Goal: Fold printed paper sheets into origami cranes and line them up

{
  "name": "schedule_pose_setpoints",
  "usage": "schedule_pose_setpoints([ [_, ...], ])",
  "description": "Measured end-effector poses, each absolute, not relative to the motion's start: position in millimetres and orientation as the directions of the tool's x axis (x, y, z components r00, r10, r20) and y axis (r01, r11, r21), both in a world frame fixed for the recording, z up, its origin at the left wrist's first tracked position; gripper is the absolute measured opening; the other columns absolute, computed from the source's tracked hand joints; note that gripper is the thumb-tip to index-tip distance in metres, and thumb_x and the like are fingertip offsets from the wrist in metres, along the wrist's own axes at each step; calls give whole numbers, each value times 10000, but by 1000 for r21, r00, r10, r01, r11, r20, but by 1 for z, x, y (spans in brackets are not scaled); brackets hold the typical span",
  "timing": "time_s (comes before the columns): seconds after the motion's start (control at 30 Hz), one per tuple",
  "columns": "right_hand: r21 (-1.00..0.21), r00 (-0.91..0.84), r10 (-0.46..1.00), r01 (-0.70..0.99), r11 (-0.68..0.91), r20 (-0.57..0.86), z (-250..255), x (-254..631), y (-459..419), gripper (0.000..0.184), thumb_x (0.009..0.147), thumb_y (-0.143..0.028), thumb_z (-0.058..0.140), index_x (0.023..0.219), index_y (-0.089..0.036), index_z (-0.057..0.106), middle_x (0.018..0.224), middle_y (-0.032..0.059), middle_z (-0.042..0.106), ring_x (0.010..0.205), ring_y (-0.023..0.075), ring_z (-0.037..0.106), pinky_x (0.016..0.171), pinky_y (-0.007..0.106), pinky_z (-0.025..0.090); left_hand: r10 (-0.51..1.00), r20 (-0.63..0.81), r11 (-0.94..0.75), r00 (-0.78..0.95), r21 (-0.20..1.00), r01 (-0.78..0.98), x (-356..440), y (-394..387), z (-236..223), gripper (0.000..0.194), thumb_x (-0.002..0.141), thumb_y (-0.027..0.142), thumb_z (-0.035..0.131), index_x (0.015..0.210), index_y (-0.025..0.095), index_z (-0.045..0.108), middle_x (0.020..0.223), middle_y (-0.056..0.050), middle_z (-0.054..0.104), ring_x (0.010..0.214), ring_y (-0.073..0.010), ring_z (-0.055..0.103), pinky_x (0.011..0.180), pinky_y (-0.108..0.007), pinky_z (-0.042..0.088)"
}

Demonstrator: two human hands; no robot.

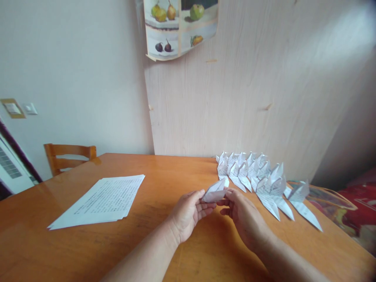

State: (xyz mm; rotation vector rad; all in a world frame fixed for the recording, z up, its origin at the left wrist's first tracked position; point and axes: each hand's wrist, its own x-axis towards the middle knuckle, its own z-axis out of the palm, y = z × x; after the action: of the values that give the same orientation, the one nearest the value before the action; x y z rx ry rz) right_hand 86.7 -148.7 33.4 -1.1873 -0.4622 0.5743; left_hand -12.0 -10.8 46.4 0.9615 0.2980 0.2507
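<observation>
A small folded piece of printed white paper (pixel 215 191) is held just above the wooden table (pixel 147 243), pinched from both sides. My left hand (pixel 189 213) grips its left end with the fingertips, palm turned up. My right hand (pixel 243 217) pinches its right end, fingers curled. Just beyond and to the right lies a row of several finished folded paper shapes (pixel 258 178), with pointed wings, running along the table toward the right edge.
A stack of printed sheets (pixel 102 201) lies on the table at the left. A wooden chair (pixel 69 154) stands behind the far left edge. A pale wood panel (pixel 249 86) leans at the back. Red cloth (pixel 361 211) shows at the right.
</observation>
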Motion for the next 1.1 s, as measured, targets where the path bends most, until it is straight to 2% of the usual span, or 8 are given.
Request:
schedule_pose_setpoints([
  [0.1, -942, 759, 651, -203, 266, 20, 34, 87, -148, 326, 900, -472, 559, 1012, -216, 726, 1052, 90, 698, 908, 238, 597, 704, 335, 451, 345, -140, 549, 928, 832, -79, -12, -10, 45, 275, 925, 278, 585, 1070, 71, 693, 1101, -193, 724, 898, -221, 708, 869, -344, 548],
  [0.27, -963, 729, 684, -169, 212, 23, 36, 82, -151, 234, 859, -368, 617, 1019, -224, 710, 1019, 71, 703, 921, 230, 602, 714, 312, 429, 346, -133, 533, 929, 843, -77, -12, -9, 46, 192, 855, 183, 617, 1001, 88, 700, 1017, -158, 741, 868, -201, 703, 835, -313, 540],
  [0.5, -983, 689, 723, -88, 159, 55, 40, 77, -152, 238, 858, -313, 618, 1066, -231, 702, 1054, 50, 716, 935, 224, 599, 751, 320, 403, 346, -142, 543, 927, 836, -74, -12, -7, 44, 188, 765, 151, 641, 936, 102, 702, 926, -111, 729, 810, -185, 673, 781, -302, 529],
  [0.77, -983, 685, 726, -83, 163, 62, 42, 74, -150, 237, 830, -296, 657, 1048, -212, 701, 940, 28, 698, 755, 167, 529, 691, 299, 384, 342, -118, 506, 932, 859, -77, -10, -5, 37, 193, 785, 235, 650, 941, 124, 679, 949, -111, 715, 851, -209, 665, 779, -318, 512],
  [1.1, -984, 696, 713, -59, 170, 82, 42, 73, -149, 252, 791, -366, 729, 995, -218, 716, 917, 33, 699, 796, 187, 559, 724, 311, 408, 344, -119, 505, 931, 860, -77, -11, -7, 40, 186, 803, 256, 664, 930, 122, 688, 920, -105, 722, 795, -189, 659, 719, -289, 490],
])
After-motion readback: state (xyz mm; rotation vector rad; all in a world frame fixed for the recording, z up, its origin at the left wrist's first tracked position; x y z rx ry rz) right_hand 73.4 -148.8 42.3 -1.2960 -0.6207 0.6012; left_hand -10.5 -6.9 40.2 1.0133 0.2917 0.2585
